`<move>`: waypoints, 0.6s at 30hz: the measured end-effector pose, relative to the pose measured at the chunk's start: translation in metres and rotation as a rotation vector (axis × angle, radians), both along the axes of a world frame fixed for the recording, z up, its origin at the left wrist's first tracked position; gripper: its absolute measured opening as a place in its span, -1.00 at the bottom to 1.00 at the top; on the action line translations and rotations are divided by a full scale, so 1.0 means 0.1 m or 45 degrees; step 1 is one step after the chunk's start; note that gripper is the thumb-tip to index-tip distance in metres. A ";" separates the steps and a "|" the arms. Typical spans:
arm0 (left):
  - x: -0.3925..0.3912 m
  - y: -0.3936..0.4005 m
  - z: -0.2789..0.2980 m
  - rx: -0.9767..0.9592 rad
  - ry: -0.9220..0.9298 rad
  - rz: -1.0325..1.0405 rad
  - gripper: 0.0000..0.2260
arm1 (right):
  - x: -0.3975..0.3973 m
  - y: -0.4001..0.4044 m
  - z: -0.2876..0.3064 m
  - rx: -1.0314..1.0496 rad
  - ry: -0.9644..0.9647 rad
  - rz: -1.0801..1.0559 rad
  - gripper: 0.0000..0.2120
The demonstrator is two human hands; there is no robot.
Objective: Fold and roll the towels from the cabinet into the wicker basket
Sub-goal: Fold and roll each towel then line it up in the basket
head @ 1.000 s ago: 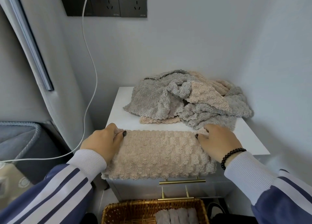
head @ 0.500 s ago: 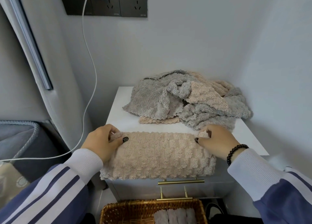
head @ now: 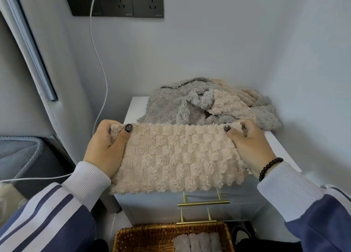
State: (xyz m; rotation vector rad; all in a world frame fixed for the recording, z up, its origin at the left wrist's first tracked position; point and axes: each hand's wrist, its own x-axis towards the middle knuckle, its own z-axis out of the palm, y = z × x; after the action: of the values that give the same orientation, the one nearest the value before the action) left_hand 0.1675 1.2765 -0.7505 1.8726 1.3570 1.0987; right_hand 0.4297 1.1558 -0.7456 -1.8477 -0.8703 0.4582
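A beige ribbed towel (head: 178, 157), folded into a wide band, is lifted off the front of the white cabinet top (head: 135, 107). My left hand (head: 106, 147) pinches its upper left corner and my right hand (head: 248, 143) pinches its upper right corner. Its lower edge hangs over the cabinet front. Behind it lies a loose heap of grey and beige towels (head: 205, 101). The wicker basket (head: 144, 238) stands on the floor below, with several rolled grey towels (head: 197, 243) inside.
The cabinet stands in a corner, with walls behind and to the right. Two brass drawer handles (head: 203, 202) stick out from its front. A white charging cable (head: 98, 62) hangs from the wall socket at the left. A grey fabric bin (head: 22, 153) stands at the far left.
Both hands gripped the far corners of the beige towel and raised its far edge off the cabinet top, towards me. The heap behind has not moved.
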 end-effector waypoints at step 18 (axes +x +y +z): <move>-0.12 0.18 -0.13 -0.559 0.172 -0.121 -0.88 | 0.05 0.09 -0.19 -0.323 0.016 0.104 -0.60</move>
State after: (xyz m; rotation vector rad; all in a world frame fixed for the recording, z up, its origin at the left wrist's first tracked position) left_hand 0.1550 1.2945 -0.7631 1.6838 1.4300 0.5748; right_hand 0.4349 1.1646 -0.7650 -2.0417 -0.9148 0.6560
